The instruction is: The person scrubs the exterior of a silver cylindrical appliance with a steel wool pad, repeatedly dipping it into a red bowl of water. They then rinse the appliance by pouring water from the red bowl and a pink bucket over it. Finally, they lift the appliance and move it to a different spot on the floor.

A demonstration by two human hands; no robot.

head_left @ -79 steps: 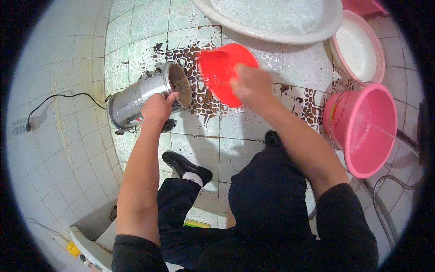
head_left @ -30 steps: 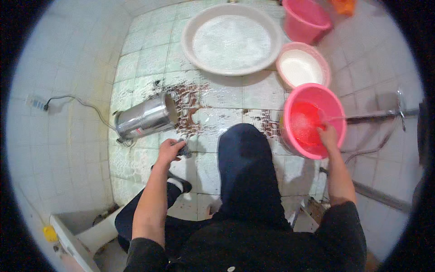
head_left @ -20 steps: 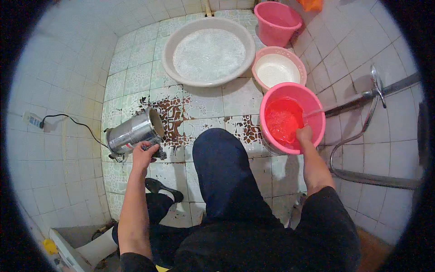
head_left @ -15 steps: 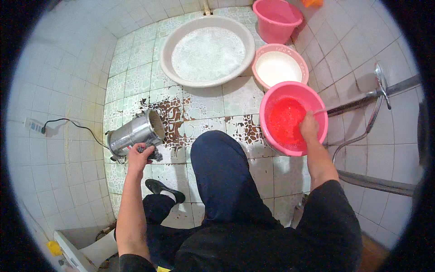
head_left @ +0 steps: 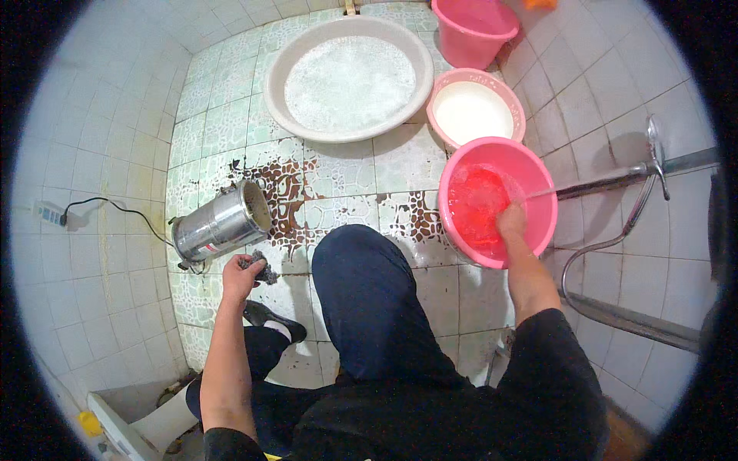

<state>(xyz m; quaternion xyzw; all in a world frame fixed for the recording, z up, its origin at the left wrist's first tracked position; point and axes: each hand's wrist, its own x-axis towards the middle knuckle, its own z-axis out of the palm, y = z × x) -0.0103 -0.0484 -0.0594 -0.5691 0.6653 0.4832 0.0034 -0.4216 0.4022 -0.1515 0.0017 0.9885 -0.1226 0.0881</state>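
Head view: red object (head_left: 478,206) in the pink bucket (head_left: 538,223), grey scouring pad (head_left: 267,273) in the left hand (head_left: 238,275)

With the clock centred on the frame, the red object lies in the bucket at 3 o'clock; its longer side seems to run from 11 to 5, though wetness and glare blur its outline. The bucket's open mouth faces up, and water shows around the object. The right hand (head_left: 511,221) reaches in at the object's edge; its fingertips are hidden, so I cannot tell whether that grip is closed.

Between 8 and 9, the left grip pinches the pad, a crumpled lump jutting toward 4 with no clear long axis. Just above it, the metal cylinder (head_left: 217,224) lies on its side on the tiled floor (head_left: 407,165), long axis 8 to 2, open mouth toward 2; brownish residue coats the inner wall.

At 12, a wide grey basin (head_left: 270,88) holds foamy, pale water. Between 1 and 2, a pink-rimmed basin (head_left: 520,127) shows white inside, liquid or bare bottom unclear.
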